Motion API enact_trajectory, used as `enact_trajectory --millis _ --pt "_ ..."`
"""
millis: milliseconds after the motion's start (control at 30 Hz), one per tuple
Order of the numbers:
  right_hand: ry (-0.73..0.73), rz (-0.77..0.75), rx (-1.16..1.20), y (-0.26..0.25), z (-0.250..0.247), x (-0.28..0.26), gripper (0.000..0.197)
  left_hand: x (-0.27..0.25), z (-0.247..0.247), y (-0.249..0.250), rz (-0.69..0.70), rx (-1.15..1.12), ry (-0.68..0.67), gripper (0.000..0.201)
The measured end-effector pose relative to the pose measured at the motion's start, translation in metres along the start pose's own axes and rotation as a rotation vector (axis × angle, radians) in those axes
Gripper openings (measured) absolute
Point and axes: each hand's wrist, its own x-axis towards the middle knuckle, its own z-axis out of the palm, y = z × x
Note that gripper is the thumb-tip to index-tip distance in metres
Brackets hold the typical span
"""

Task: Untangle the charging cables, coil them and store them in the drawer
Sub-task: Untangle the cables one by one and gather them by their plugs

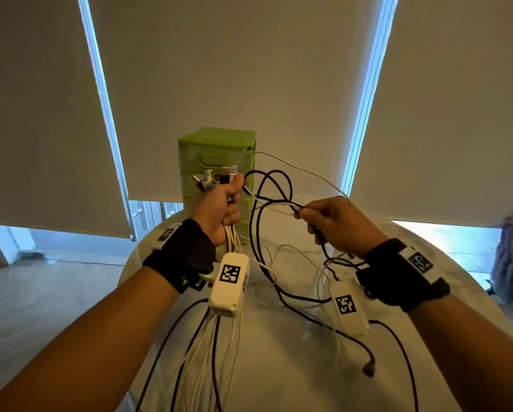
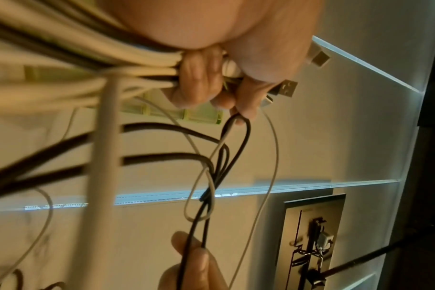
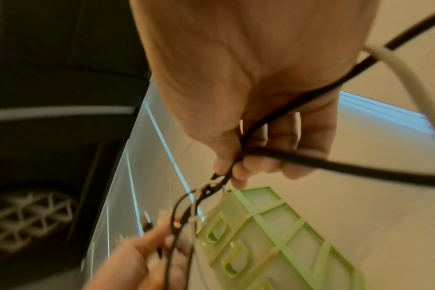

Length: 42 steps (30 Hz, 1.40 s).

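Head view: left hand (image 1: 219, 206) grips a bundle of cables (image 1: 231, 239) w/ plugs sticking up, in front of the green drawer unit (image 1: 216, 162) on the surface (image 1: 279, 367); right hand (image 1: 338, 224) pinches a black & white tangle. Left wrist view: fingers (image 2: 194, 82) curled round cables. Right wrist view: thumb & fingers (image 3: 258, 166) pinch black cable.

No readable text; the wrist cameras (image 1: 229, 285) seemingly bear only square coded markers.
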Motion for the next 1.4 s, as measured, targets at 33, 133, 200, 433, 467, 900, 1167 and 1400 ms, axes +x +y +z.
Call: enact_trajectory --millis 33,133,200,433,467,900,1167,1400 --pt "0.025 -0.007 -0.022 0.002 -0.002 -0.001 0.025 0.002 -0.001 -0.003 0.0 -0.014 0.037 0.017" --pt "0.043 -0.01 0.059 0.004 -0.008 -0.004 0.024 0.006 -0.003 -0.007 -0.026 -0.062 0.107 0.016" --pt "0.074 -0.015 0.12 0.007 -0.01 -0.003 0.019 0.008 -0.003 -0.007 -0.053 -0.078 0.118 0.014" --pt "0.519 -0.529 -0.558 0.015 0.024 -0.005 0.014 0.012 0.007 -0.016 -0.121 -0.107 0.107 0.02" --pt "0.499 -0.549 -0.65 0.016 0.033 -0.006 0.017 0.012 0.008 -0.019 -0.133 -0.119 0.103 0.018" --pt "0.439 -0.29 -0.385 0.013 0.049 0.022 0.02 0.013 0.006 -0.017 -0.137 -0.123 0.049 0.026" --pt "0.337 -0.45 -0.61 0.009 0.045 0.024 0.017 0.01 0.011 -0.021 -0.193 -0.116 0.048 0.027" --pt "0.59 0.184 0.575 0.006 0.015 0.031 0.007 0.012 0.001 -0.022 -0.186 -0.118 0.166 0.033"
